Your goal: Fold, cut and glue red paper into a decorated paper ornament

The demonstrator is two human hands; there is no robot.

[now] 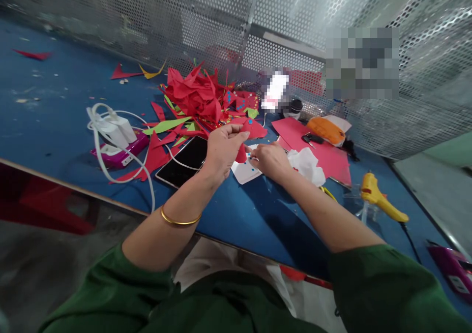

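Observation:
My left hand (224, 148) holds a red paper piece (257, 129) between its fingers; a small blue dot shows on the paper. Close by on the right, my right hand (271, 160) has its fingers pinched together over a white sheet (245, 174) with small blue bits on it. Whatever the right fingertips hold is too small to make out. Crumpled white paper (308, 165) lies beside my right wrist. Left of my left hand, a dark tablet or phone (182, 166) rests on the blue table (236, 212).
A heap of red paper scraps (195, 94) lies behind my hands. White chargers and cables (120, 129) sit at left on a purple power strip (138, 146). To the right are red sheets (334, 163), an orange pouch (326, 130) and a yellow glue gun (381, 200). Perforated metal panels stand behind.

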